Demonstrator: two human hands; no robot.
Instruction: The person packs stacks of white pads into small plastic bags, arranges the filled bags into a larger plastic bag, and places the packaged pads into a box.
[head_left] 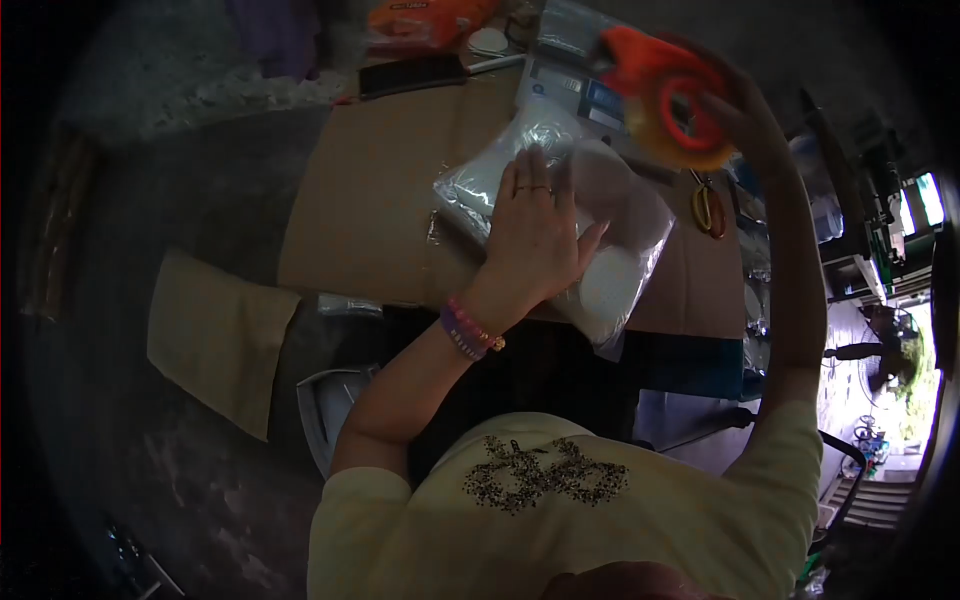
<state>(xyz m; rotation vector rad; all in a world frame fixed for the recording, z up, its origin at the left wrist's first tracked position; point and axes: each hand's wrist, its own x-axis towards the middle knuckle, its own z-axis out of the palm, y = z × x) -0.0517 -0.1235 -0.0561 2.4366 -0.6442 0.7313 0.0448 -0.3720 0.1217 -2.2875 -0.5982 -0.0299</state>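
Observation:
My left hand (537,222) lies flat, fingers stretched out, on a clear plastic bag (625,225) that holds pale round things whose kind I cannot make out. Beads and a purple band circle that wrist. Up at the right, my right hand (735,105) grips an orange tape dispenser (665,95) with a roll of tape on it, held above the bag's far right side and slightly blurred. Beneath both, a sheet of brown cardboard (370,200) covers the work surface.
Scissors (708,208) with red and yellow handles lie right of the bag. Behind it are a scale with keys (560,85), a dark phone (412,75) and an orange packet (425,22). A loose cardboard piece (220,340) lies lower left; a fan (890,350) stands far right.

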